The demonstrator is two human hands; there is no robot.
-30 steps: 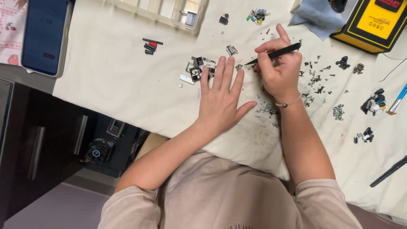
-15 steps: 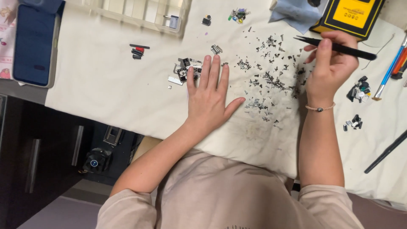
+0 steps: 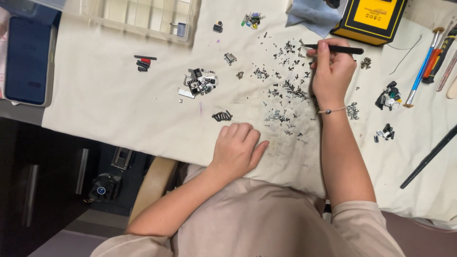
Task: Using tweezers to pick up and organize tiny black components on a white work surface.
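My right hand [image 3: 332,71] grips black tweezers [image 3: 338,48] whose tips point left into a scatter of small dark screws [image 3: 285,88] on the white cloth [image 3: 119,104]. My left hand [image 3: 236,150] rests near the table's front edge with its fingers curled under, holding nothing. A short row of dark screws [image 3: 222,115] lies just above its knuckles. A heap of small black and white parts [image 3: 200,82] sits further up and to the left.
A clear compartment box [image 3: 143,16] stands at the top left, a yellow and black device [image 3: 371,19] at the top right. Pens and tools [image 3: 435,52] lie at the right edge, a dark phone [image 3: 28,59] at the left. Small part piles dot the right side.
My left hand has drawn back toward the table's front edge and curled from flat and spread. My right hand with the tweezers has moved right of the screws.
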